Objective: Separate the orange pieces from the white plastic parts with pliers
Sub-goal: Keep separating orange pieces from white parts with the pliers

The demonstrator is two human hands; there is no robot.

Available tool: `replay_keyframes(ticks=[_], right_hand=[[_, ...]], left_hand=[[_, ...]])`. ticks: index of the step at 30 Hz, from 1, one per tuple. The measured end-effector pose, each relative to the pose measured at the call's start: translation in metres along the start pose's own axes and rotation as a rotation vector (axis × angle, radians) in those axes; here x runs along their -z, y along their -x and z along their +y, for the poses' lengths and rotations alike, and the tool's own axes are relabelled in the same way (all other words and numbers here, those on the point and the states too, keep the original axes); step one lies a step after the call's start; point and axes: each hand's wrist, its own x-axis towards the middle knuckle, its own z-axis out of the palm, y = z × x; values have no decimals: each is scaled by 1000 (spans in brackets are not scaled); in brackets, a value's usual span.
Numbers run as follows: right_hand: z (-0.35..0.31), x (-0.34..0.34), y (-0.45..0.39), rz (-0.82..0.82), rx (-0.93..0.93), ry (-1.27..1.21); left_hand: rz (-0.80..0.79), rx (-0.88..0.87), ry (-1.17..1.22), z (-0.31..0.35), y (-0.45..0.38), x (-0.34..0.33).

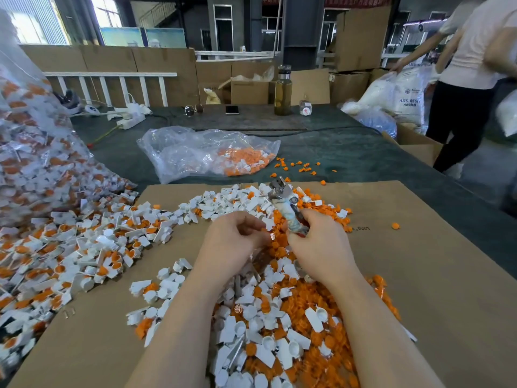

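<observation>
right hand (317, 242): fingers wrapped round pliers (286, 207) handles, head tilted up and away | left hand (233, 236): fingers curled, pinching a small white plastic part (269, 223) beside pliers | both over orange pieces (279, 243) on cardboard sheet (419, 275)

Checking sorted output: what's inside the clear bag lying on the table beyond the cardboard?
The clear bag holds orange pieces with a few white parts, heaped at its right end. Crumpled film hides whatever else is inside.
</observation>
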Motion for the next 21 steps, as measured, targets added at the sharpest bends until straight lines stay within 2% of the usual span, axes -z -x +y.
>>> replay_keyframes(ticks=[4,9,14,21], right_hand=[[-4,2,1,-17,28,-171],[-9,6,3,-49,38,-331],[-11,6,5,-73,53,-414],[-10,4,4,-38,53,-459]], left_hand=[[-25,76,359,7,3,7],[-105,105,589,11,6,9],[-131,94,644,10,5,12],[-155,56,565,10,5,16]])
